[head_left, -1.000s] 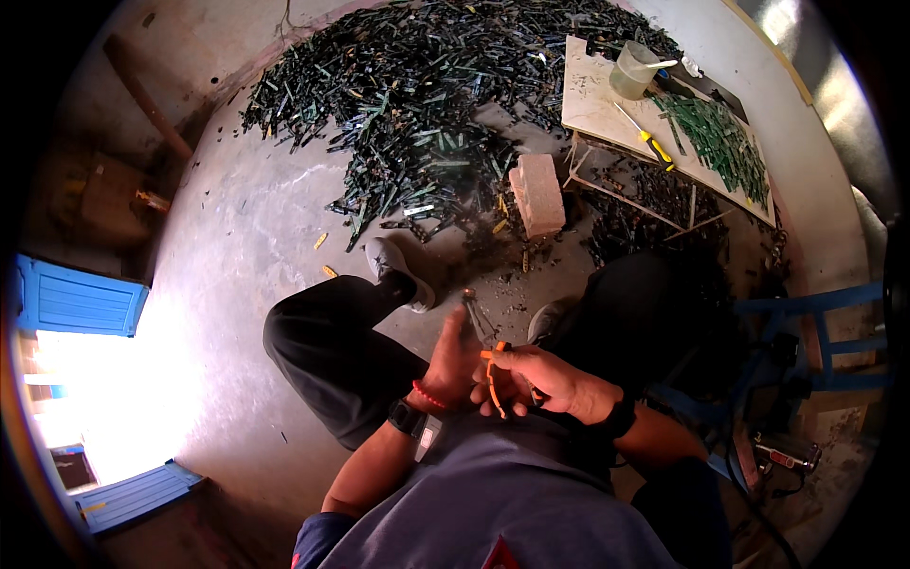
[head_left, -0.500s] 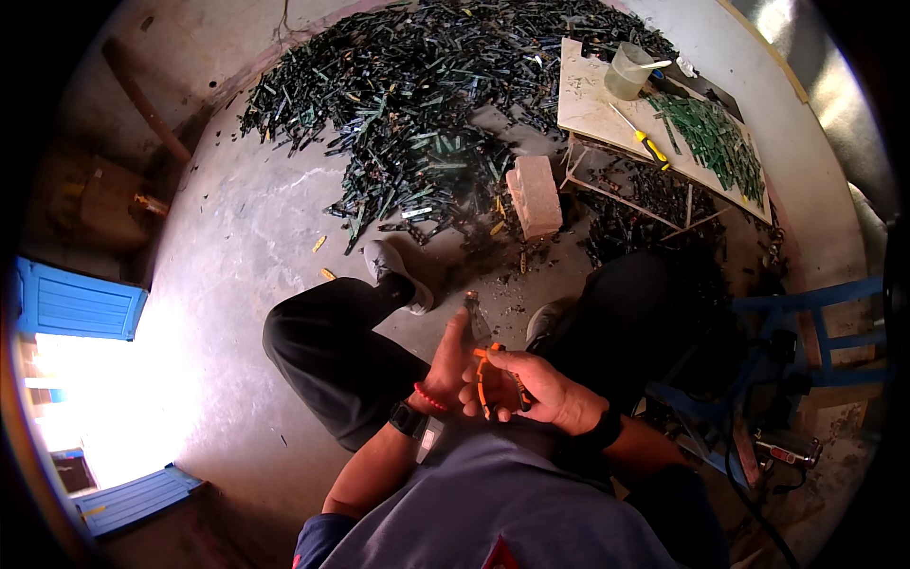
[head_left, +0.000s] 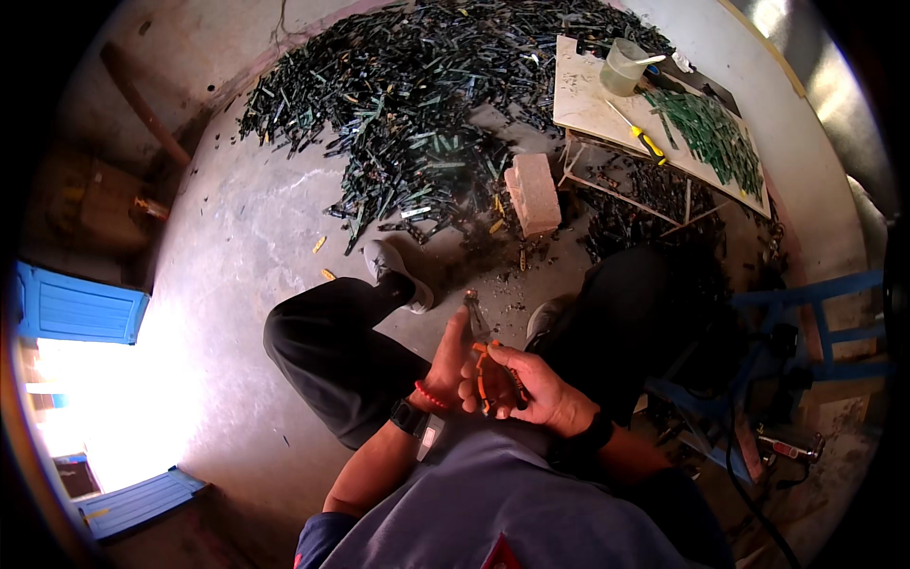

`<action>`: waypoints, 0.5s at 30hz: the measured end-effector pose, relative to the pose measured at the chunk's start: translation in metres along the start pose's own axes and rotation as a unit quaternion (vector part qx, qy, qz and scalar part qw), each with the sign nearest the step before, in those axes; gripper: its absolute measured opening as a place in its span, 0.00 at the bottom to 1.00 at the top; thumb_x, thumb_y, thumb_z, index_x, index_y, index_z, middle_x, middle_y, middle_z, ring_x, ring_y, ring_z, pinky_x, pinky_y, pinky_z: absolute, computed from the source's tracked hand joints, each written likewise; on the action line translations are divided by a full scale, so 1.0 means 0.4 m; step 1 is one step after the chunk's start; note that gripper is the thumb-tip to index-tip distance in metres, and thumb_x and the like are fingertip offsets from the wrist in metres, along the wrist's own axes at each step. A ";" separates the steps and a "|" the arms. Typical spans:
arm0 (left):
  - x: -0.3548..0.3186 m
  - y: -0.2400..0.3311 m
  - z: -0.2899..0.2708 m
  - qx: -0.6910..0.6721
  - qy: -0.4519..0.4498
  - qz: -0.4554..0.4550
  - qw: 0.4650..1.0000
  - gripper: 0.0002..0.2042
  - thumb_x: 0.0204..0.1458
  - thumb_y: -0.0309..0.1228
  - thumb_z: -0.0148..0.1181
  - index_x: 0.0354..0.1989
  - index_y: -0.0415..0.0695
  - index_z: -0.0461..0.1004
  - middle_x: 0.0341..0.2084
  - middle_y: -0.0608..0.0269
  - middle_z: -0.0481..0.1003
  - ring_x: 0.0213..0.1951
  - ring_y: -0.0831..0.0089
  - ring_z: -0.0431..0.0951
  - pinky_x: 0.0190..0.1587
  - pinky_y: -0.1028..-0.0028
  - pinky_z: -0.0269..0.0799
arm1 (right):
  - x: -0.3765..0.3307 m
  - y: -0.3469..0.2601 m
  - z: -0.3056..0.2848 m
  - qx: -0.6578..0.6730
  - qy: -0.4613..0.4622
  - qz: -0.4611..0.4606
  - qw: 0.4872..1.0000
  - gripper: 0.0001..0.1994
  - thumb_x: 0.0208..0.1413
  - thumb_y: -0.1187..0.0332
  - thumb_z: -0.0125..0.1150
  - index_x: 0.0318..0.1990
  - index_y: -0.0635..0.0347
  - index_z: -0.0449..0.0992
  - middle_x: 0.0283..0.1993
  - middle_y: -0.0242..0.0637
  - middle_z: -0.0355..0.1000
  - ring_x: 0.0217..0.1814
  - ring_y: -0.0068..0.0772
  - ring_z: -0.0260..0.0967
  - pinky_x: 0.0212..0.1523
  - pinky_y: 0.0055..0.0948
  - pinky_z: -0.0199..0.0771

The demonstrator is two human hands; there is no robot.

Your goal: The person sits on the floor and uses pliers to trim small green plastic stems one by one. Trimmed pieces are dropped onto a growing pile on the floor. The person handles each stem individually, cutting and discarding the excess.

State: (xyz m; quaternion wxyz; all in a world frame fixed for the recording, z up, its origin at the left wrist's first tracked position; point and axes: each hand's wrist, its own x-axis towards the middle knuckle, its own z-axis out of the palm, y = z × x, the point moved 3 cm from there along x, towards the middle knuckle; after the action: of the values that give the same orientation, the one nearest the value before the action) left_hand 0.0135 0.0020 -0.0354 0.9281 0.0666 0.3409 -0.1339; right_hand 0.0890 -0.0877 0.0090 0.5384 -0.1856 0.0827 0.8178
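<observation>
Over my lap, my right hand [head_left: 547, 391] is wrapped round a pair of pliers [head_left: 482, 365] with orange and black handles. The handles are spread a little, and the metal jaws point away from me. Close against the jaws is my left hand [head_left: 450, 365], its thumb stretched along them and its other fingers curled in. Whatever the left fingers hold is too small or hidden to make out. A red bead bracelet and a dark watch sit on my left wrist, a black band on my right.
A large heap of dark strips [head_left: 398, 142] covers the floor ahead. Beside it stands a reddish brick [head_left: 534, 194]. A low board table [head_left: 588, 104] at right bears a clear cup [head_left: 623, 68], a yellow-black screwdriver [head_left: 647, 144] and green strips [head_left: 706, 137]. Blue chair at right [head_left: 820, 327].
My right hand and the pliers have shifted very slightly. My left hand stays close by the jaws, and the things around are unchanged.
</observation>
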 end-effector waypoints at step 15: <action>-0.048 0.009 0.137 0.087 0.101 0.228 0.965 0.29 0.53 0.60 0.40 0.10 0.49 0.56 0.04 0.73 0.51 0.08 0.79 0.49 0.12 0.78 0.42 | -0.062 -0.046 -0.005 -0.185 0.130 0.027 0.974 0.17 0.60 0.55 0.43 0.36 0.60 0.69 0.27 0.39 0.73 0.24 0.31 0.72 0.13 0.19 0.57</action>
State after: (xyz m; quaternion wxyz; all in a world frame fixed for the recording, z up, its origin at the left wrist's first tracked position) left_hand 0.0340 -0.0022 0.0188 0.8856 0.2360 0.3955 0.0598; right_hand 0.1148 -0.1022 0.0183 0.4567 -0.3844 0.0041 0.8023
